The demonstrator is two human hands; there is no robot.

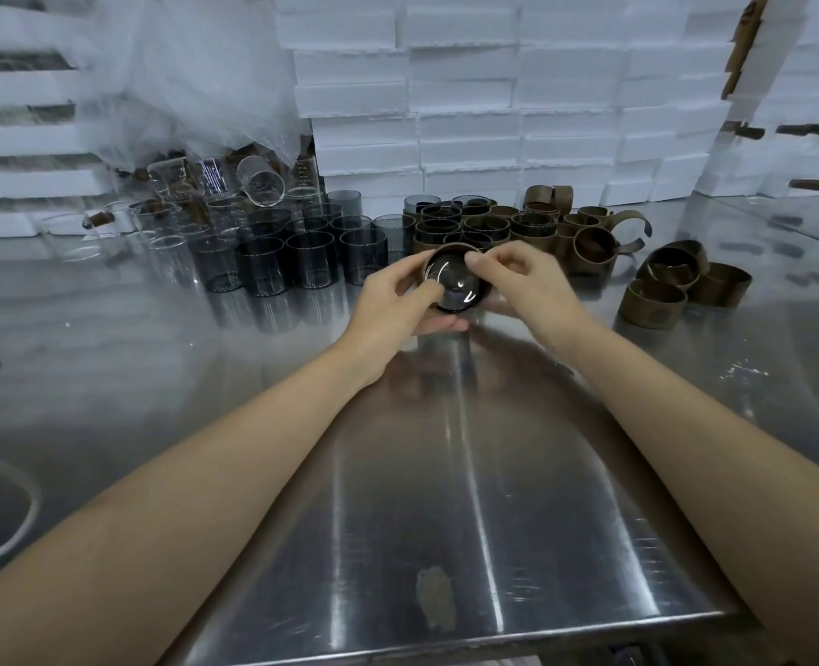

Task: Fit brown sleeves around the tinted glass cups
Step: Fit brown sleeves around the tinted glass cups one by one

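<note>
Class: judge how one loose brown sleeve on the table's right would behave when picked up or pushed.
Probably light and bendy: the brown sleeve is a thin open band, and an unrolled sleeve nearby lies as a curved strip. Low and wide, it would likely slide on the steel table, not tip.

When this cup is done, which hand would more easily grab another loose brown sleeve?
Probably the right hand: the loose brown sleeves lie on its side, while the left hand sits nearer the bare tinted cups. Both now hold the cup.
</note>
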